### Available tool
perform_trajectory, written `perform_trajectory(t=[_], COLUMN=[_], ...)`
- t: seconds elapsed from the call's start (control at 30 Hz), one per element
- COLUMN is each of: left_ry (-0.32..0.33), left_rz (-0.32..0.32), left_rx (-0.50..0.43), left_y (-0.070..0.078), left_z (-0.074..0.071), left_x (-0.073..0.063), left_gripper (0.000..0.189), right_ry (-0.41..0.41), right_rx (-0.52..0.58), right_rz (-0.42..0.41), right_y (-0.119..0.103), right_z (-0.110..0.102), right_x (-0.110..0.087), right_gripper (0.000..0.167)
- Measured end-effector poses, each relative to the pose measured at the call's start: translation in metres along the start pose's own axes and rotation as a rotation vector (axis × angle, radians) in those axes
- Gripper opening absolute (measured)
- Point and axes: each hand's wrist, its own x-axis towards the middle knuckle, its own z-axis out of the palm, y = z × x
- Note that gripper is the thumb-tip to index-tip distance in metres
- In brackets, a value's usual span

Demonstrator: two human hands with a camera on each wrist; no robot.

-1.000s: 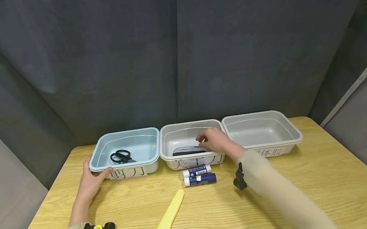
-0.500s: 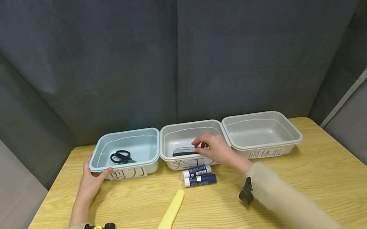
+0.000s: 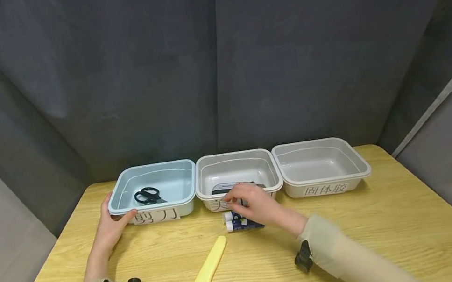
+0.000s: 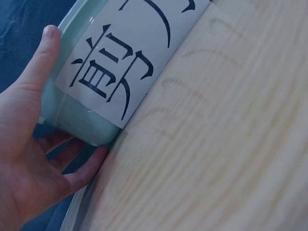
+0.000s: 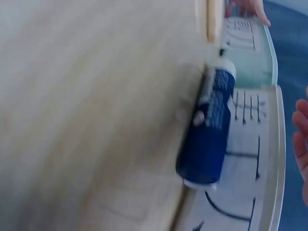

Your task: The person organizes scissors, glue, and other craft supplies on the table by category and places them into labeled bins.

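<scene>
On the near side of the middle bin point(image 3: 237, 164), two glue sticks point(image 3: 242, 225) lie side by side: navy barrels, white ends, printed labels. Right hand point(image 3: 255, 202) above them, fingers loosely bent, nothing seen in its grip, visible fingertips apart from the sticks. Left hand point(image 3: 108, 227) grips the near left corner of the pale blue bin point(image 3: 178, 182), thumb at the rim, fingers round the side.

Bins in a row, right bin point(image 3: 317, 158) included, by the far table edge. Wooden tabletop point(image 3: 393, 228) extends left and right of the sticks.

Scissors point(image 3: 147, 196) in blue bin; cutters point(image 3: 222, 188) in middle bin. Yellow-handled tool point(image 3: 207, 271) slants nearer. Middle bin's labelled wall stands just beyond the sticks; right hand partly covers them.
</scene>
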Motion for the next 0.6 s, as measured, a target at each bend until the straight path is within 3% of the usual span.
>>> perform_trajectory(t=[0.33, 0.6], left_ry=[-0.002, -0.007], left_rz=[0.004, -0.007], left_rx=[-0.019, -0.012], left_y=[-0.001, 0.000], left_z=[0.000, 0.001], left_x=[-0.002, -0.002], left_gripper=[0.099, 0.100], right_ry=[-0.366, -0.607], right_rx=[0.018, 0.041], right_rz=[0.008, -0.017], right_y=[-0.030, -0.040], right_z=[0.015, 0.023], right_x=[-0.004, -0.004], right_gripper=[0.026, 0.049])
